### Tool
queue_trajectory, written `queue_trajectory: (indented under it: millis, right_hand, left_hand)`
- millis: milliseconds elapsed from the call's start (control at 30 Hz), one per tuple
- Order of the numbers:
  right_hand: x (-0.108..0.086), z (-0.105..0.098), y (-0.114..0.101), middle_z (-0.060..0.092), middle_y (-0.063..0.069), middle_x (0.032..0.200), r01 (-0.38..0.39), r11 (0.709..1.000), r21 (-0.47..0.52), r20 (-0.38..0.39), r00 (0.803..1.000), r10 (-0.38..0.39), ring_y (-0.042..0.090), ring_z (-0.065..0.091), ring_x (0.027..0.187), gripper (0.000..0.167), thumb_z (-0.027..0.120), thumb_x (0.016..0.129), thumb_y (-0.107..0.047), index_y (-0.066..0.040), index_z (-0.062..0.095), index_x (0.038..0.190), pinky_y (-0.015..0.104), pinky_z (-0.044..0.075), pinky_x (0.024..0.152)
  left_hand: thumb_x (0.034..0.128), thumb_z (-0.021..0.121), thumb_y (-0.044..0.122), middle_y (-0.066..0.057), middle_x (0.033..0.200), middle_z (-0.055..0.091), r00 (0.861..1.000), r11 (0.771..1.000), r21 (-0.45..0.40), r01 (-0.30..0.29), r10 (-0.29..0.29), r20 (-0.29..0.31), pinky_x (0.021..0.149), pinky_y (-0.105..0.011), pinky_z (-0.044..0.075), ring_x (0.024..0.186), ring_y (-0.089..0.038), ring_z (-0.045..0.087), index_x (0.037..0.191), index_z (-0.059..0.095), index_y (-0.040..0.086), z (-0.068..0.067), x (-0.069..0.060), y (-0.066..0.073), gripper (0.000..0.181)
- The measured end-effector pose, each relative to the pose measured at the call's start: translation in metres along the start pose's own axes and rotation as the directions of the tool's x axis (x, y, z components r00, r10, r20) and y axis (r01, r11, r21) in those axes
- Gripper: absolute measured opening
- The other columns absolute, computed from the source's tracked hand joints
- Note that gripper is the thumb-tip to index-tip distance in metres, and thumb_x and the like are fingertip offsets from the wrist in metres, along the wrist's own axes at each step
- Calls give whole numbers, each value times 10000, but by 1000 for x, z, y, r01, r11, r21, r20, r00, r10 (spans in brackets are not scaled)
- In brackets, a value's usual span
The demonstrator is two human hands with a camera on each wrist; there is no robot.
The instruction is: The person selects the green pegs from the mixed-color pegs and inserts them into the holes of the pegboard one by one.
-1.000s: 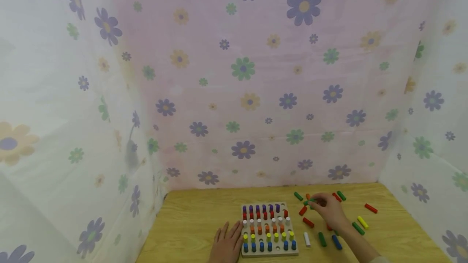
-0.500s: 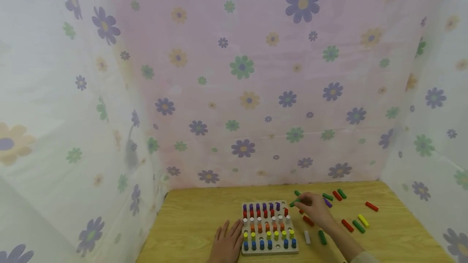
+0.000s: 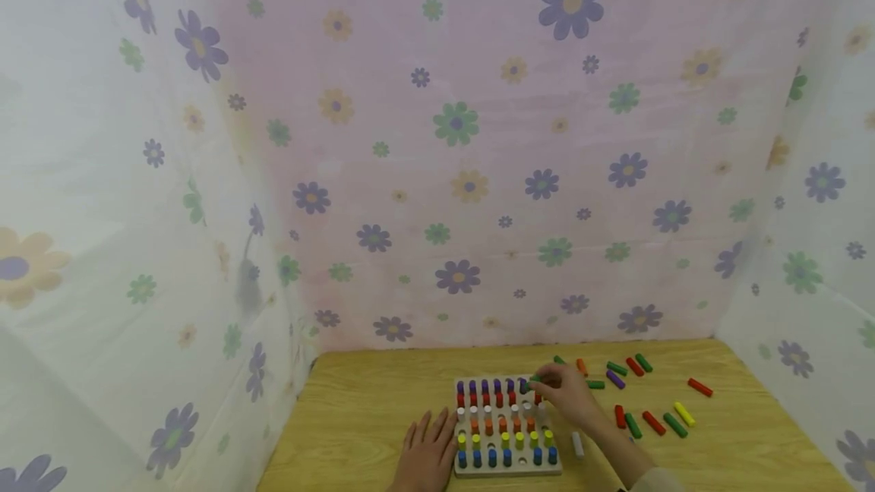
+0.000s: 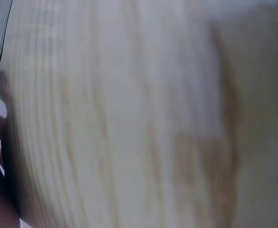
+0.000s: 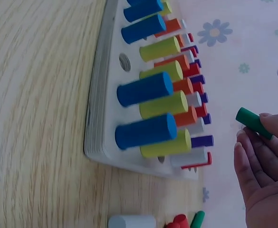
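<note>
A pegboard stands on the table with rows of purple, red, white, orange, yellow and blue pegs upright in it. My right hand is over its far right corner. In the right wrist view, thumb and fingers of that hand pinch a green peg, held clear of the board. Flat on the table, my left hand has its fingertips by the board's left edge. The left wrist view shows mostly blurred wood, with part of the hand at its left edge.
Loose pegs lie right of the board, among them a white peg, a yellow peg, a purple peg, an orange peg, and several red and green ones. Flowered sheets stand behind and beside the table.
My right hand has moved left with the green peg, from among the loose pegs to the board's far right corner. The left hand has stayed in place.
</note>
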State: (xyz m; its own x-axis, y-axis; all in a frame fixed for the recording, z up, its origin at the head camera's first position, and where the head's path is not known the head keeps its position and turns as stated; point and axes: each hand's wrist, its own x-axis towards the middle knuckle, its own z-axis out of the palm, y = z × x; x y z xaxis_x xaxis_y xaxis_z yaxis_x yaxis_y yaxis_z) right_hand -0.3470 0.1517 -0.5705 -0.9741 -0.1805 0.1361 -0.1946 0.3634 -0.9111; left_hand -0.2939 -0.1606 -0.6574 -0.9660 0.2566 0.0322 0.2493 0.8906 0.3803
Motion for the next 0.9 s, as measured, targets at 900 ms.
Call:
queue_trajectory:
  millis: [900]
  right_hand:
    - [24,55,-15,717,-15,957,134,987,-91,-51,989,-139,133,672,867,102,729,972,-160,-95,738,1049,254,588,737]
  left_hand:
    - [1089,177,600,-13,1630,395,1000,998,61,7,-9,21,1213,-606,277,1511,-336,329,1605,385,278,6,3,-3,643]
